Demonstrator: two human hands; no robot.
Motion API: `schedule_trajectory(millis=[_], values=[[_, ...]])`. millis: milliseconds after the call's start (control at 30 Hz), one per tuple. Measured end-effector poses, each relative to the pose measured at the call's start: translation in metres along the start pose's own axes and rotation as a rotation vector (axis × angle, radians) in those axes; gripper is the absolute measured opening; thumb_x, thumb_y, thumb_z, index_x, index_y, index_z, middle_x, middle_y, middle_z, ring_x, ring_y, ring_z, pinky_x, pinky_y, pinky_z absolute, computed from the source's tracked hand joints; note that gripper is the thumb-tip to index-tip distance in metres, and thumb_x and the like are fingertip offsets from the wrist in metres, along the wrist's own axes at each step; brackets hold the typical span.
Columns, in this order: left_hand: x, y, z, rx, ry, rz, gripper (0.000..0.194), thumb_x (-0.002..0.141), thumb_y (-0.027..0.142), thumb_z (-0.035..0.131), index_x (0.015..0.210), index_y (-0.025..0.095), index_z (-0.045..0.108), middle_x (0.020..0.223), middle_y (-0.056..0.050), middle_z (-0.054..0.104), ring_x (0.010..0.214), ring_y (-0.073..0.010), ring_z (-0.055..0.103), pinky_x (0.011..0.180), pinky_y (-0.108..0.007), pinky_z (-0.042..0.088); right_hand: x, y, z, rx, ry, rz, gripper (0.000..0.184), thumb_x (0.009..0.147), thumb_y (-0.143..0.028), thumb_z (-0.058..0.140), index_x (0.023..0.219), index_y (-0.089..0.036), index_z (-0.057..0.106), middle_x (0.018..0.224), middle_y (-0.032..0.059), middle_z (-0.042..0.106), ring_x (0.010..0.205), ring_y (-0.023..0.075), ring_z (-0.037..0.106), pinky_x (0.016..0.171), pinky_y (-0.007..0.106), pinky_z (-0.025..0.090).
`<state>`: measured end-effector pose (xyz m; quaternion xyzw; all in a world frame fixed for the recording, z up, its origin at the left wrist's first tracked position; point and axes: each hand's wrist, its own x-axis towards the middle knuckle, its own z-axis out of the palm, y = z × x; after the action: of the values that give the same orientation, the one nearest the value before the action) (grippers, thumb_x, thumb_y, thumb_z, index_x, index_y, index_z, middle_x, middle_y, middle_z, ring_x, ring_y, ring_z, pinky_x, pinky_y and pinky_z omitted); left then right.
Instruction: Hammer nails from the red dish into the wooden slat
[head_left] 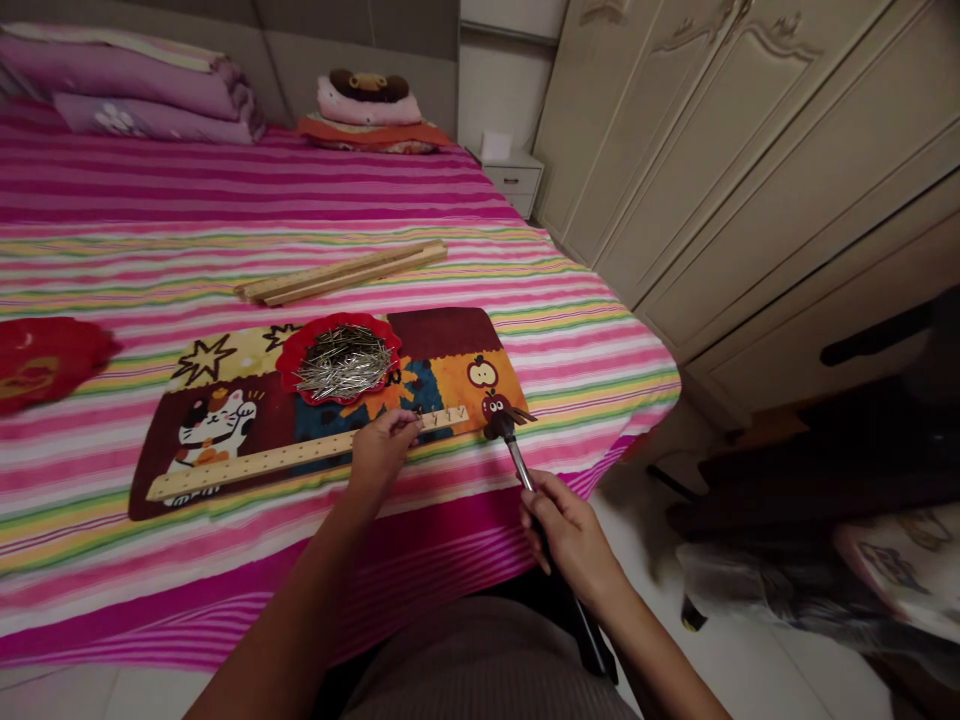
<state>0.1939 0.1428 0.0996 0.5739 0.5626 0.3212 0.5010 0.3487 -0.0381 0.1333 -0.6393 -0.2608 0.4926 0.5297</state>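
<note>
My right hand [566, 525] is wrapped round the shaft of a claw hammer [517, 455], its dark head just past the right end of a wooden strip [277, 460]. The strip lies slantwise on a patterned mat [495, 325] and has a row of small dark marks along it. Several nails [448, 414] stand upright in its right end. My left hand [382, 445] rests over the strip, thumb and fingers pinched around a nail beside the standing ones; the fingers mostly hide it. Behind the strip, a red scalloped dish [289, 365] holds a heap of loose nails [349, 362].
More wooden strips [345, 272] lie stacked beyond the mat on the striped bedspread [187, 230]. A red object [52, 360] sits at the left edge. Folded bedding [150, 85] is at the back. A nightstand [514, 178] and wardrobe [675, 120] stand to the right.
</note>
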Motion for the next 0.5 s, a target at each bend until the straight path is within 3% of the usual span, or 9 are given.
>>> schedule_trajectory(millis=[133,300,500], values=[[-0.001,-0.003,0.0,0.157,0.032,0.156,0.014,0.066,0.034,0.06,0.069,0.022,0.065,0.051,0.005,0.057,0.049,-0.0103,0.051,0.049,-0.021,0.038,-0.002,-0.003,0.002,-0.01,-0.025,-0.017,0.024,0.08,-0.04,0.051,0.092,-0.019,0.051,0.058,-0.008,0.048,0.035,0.0052,0.036,0.028,0.017,0.027],[-0.003,-0.008,0.001,0.335,0.066,0.363,0.013,0.071,0.03,0.055,0.071,0.021,0.066,0.066,0.002,0.062,0.059,-0.0109,0.053,0.062,-0.022,0.041,0.0,-0.024,0.015,-0.029,-0.13,-0.064,0.022,0.084,-0.038,0.046,0.094,-0.02,0.052,0.06,-0.0068,0.049,0.038,0.0064,0.039,0.031,0.017,0.029],[-0.004,-0.013,0.004,0.377,0.085,0.407,0.012,0.074,0.027,0.055,0.072,0.022,0.065,0.069,0.001,0.061,0.062,-0.0119,0.054,0.062,-0.022,0.04,0.011,-0.041,0.036,-0.211,-0.215,-0.133,0.022,0.087,-0.035,0.043,0.089,-0.018,0.056,0.059,-0.005,0.051,0.043,0.0067,0.042,0.039,0.019,0.031]])
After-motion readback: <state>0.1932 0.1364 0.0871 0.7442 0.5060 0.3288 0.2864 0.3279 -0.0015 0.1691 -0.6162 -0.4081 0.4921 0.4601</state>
